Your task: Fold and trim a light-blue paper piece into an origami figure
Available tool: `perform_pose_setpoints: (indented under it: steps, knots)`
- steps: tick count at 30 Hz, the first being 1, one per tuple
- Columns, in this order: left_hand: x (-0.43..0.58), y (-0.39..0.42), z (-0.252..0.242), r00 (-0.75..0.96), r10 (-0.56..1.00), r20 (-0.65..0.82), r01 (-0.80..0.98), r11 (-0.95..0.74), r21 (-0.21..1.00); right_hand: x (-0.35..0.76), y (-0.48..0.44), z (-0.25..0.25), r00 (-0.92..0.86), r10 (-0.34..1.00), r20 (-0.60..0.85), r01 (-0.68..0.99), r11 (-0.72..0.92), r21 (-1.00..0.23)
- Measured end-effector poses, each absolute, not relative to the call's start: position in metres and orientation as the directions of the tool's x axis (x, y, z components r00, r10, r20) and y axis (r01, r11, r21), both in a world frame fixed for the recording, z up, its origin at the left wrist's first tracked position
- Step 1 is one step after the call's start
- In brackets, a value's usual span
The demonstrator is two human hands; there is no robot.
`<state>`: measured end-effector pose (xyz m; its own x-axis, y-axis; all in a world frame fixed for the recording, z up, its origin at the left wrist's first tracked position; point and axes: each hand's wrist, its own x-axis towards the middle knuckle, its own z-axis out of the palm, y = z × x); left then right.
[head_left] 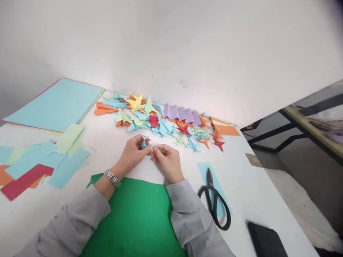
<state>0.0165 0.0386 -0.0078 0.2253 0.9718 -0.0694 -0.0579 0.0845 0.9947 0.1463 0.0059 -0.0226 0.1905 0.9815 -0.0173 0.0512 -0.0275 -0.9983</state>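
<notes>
Between my two hands, just above the table's middle, is a small light-blue folded paper figure (144, 142). My left hand (135, 151) is closed on it, with fingertips around its body and pointed ends sticking out above and below. The thumb and forefinger of my right hand (168, 159) pinch its right-hand end. Fingers cover most of the figure, so its exact shape is hidden. Behind the hands spreads a pile of folded paper figures (164, 126) in blue, green, orange, red and yellow. A green sheet (134, 217) lies under my forearms.
Black-handled scissors (210, 184) rest on a light-blue paper strip (203, 169) at the right. A black flat object (266, 239) lies near the front right. Cut paper pieces (29, 160) and large blue sheets (57, 105) occupy the left. A pleated purple paper (182, 114) stands near the wall.
</notes>
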Motion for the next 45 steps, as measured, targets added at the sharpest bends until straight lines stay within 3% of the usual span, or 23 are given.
perform_pose_setpoints:
  steps: [7,16,31,45]
  knots:
    - [0.018,0.037,-0.003,0.218,0.969,-0.113,-0.092,0.136,0.986,0.145,0.005,-0.024,0.211,0.977,0.030,0.106,0.008,-0.994]
    - [0.018,0.038,-0.008,0.241,0.968,-0.070,-0.059,0.086,0.995,0.144,0.001,-0.026,0.250,0.942,0.225,0.377,0.119,-0.919]
    - [0.018,0.037,-0.009,0.249,0.968,0.010,-0.124,0.021,0.992,0.146,0.002,-0.023,0.204,0.966,0.155,0.111,0.135,-0.985]
    - [0.018,0.037,-0.013,0.238,0.961,0.143,0.008,-0.149,0.989,0.146,0.002,-0.027,0.222,0.961,0.162,0.187,0.121,-0.975]
